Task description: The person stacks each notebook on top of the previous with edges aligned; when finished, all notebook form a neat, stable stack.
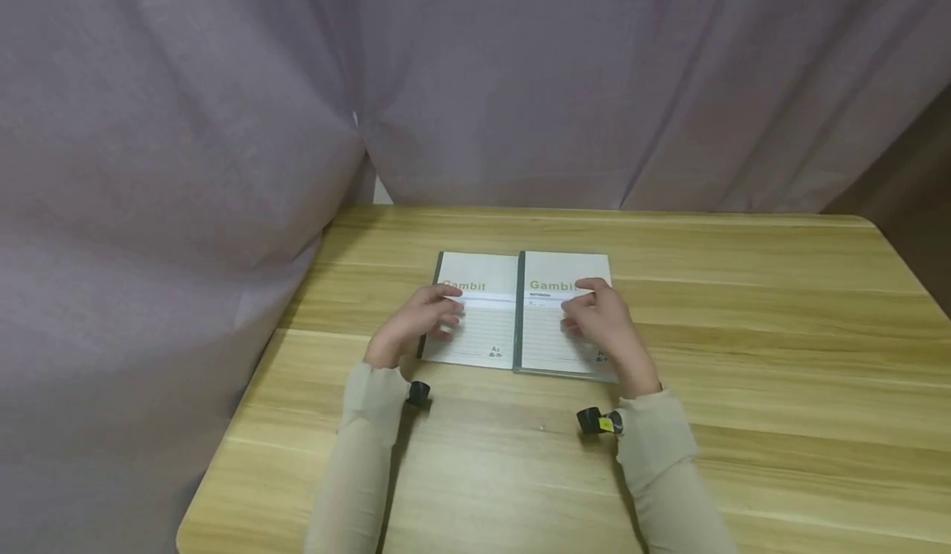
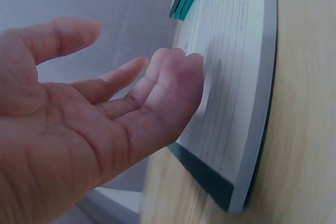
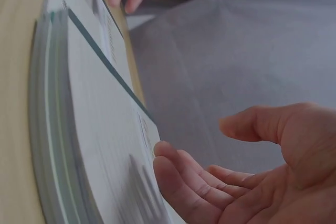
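Two white "Gambit" notebooks with dark spines lie side by side on the table. Over the left side of the left notebook (image 1: 483, 327) hovers my left hand (image 1: 419, 319), fingers loosely bent and thumb apart, with nothing in its grasp. My right hand (image 1: 605, 323) is above the right notebook (image 1: 546, 331), its fingers likewise relaxed and holding nothing. In the right wrist view, the right notebook tops a stack of several notebooks (image 3: 58, 119), thicker than the left one. Whether any fingertip touches a cover, I cannot tell.
The wooden table (image 1: 743, 331) extends around the notebooks, with rounded corners. A grey-purple curtain (image 1: 505, 83) hangs behind it and along its left edge. Each wrist carries a small black camera, such as the right camera (image 1: 589, 420).
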{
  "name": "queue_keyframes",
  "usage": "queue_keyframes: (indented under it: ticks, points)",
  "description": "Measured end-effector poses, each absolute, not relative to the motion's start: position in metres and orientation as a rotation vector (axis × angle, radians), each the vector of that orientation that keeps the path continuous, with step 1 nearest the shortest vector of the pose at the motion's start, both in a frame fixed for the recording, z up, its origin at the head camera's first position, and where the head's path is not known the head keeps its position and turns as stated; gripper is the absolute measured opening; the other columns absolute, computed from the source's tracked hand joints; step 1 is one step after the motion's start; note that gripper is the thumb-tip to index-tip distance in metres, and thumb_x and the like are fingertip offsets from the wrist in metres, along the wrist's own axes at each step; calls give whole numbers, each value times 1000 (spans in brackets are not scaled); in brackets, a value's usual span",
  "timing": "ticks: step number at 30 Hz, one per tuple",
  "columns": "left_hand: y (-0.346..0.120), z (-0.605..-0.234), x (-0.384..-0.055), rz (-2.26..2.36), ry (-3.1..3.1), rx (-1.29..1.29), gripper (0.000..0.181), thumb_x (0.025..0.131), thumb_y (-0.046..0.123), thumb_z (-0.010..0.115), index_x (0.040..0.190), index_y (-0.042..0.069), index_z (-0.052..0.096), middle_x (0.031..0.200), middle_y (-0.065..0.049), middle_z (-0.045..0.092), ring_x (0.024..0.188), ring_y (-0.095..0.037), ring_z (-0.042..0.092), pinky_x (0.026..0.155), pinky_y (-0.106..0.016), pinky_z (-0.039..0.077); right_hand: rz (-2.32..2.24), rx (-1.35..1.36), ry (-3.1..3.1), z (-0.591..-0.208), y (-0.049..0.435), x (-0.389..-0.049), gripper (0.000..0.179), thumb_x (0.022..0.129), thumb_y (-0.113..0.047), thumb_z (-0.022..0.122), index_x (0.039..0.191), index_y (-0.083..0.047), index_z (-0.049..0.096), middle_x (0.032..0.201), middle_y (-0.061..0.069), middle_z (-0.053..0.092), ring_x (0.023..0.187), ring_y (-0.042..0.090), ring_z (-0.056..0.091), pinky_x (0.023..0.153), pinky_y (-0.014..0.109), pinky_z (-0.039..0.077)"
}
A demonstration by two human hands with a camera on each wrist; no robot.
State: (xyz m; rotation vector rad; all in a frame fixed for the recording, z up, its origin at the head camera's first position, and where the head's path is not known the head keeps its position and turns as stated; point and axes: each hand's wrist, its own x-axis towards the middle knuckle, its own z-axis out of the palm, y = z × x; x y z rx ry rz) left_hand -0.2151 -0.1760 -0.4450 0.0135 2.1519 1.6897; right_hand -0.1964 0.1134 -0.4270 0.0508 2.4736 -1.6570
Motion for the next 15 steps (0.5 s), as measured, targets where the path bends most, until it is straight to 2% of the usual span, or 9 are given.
queue_keyframes:
  ticks: [6, 11, 15]
  points:
    - [-184, -445, -214, 1692, 2159, 31, 45, 101, 8, 50, 142, -10, 45, 119, -24, 58, 102, -32, 60, 87, -45, 56, -1660, -25, 2478, -432, 94, -196, 57, 97, -7, 54, 147, 12, 33, 121, 32, 60, 96, 37, 70, 78, 34, 60]
    - [-196, -445, -214, 1702, 2216, 27, 46, 101, 8, 50, 143, -11, 44, 124, -25, 55, 104, -33, 58, 89, -44, 54, -1654, -90, 2461, -435, 77, -194, 60, 96, -8, 57, 149, 10, 32, 128, 30, 59, 99, 37, 69, 81, 36, 59]
    - [-204, -445, -214, 1684, 2269, -8, 45, 103, 9, 49, 143, -10, 44, 126, -27, 56, 106, -33, 57, 89, -44, 54, -1632, -180, 2438, -437, 64, -189, 65, 96, -8, 59, 151, 10, 29, 137, 31, 53, 110, 40, 65, 88, 42, 57]
